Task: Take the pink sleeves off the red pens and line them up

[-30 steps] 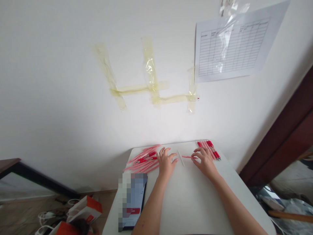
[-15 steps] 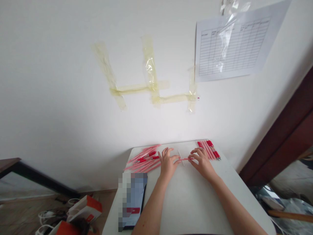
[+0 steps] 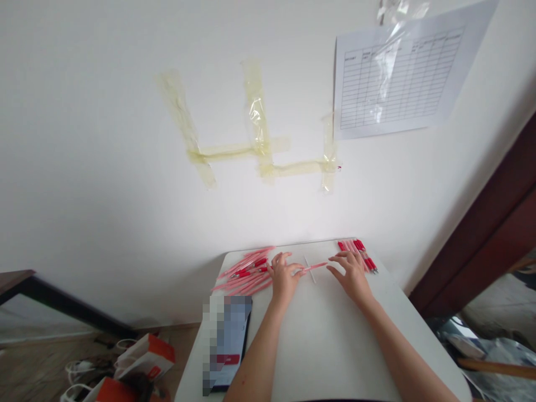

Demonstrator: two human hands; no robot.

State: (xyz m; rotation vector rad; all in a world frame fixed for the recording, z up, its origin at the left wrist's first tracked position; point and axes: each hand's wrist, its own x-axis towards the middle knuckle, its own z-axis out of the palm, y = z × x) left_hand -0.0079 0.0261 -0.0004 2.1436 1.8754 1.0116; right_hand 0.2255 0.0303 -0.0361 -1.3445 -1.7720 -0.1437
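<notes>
On a white table (image 3: 326, 340), my left hand (image 3: 283, 277) pinches the end of a thin pink pen tube (image 3: 315, 266) that points right. Just under that tube lies a thin white refill (image 3: 310, 270). My right hand (image 3: 352, 273) rests flat beside them with fingers spread and holds nothing. To the left of my left hand lies a loose heap of pink tubes and red-capped pens (image 3: 246, 272). A neat row of red-capped pens (image 3: 359, 254) lies at the far right corner, close to my right fingers.
A phone (image 3: 229, 343) lies at the table's near left edge. A white wall with old tape strips (image 3: 255, 142) and a printed sheet (image 3: 397, 78) stands behind. Boxes and cables (image 3: 138, 363) litter the floor left; a dark wooden door frame (image 3: 486, 240) is on the right.
The pink tube passed from my right fingers to my left hand. My right hand let go and spread flat near the row of pens.
</notes>
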